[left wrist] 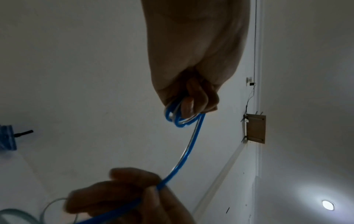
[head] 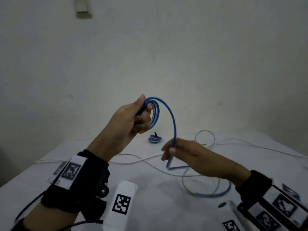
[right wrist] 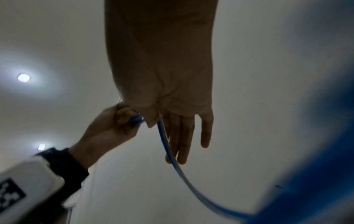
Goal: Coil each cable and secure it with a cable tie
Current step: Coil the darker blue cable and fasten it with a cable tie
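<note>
White tabletop [head: 166, 205]: I see L hand [head: 128, 120] gripping blue cable [head: 172, 120] loops; R hand [head: 191, 155] pinches its strand, other fingers straight.

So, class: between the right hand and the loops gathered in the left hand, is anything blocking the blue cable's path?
Nothing visible does. The blue cable arcs freely through the air from the right hand up to the left hand.

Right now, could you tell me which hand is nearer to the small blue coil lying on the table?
Left. The left hand is just above the small blue coil; the right hand is further right and nearer the camera.
</note>
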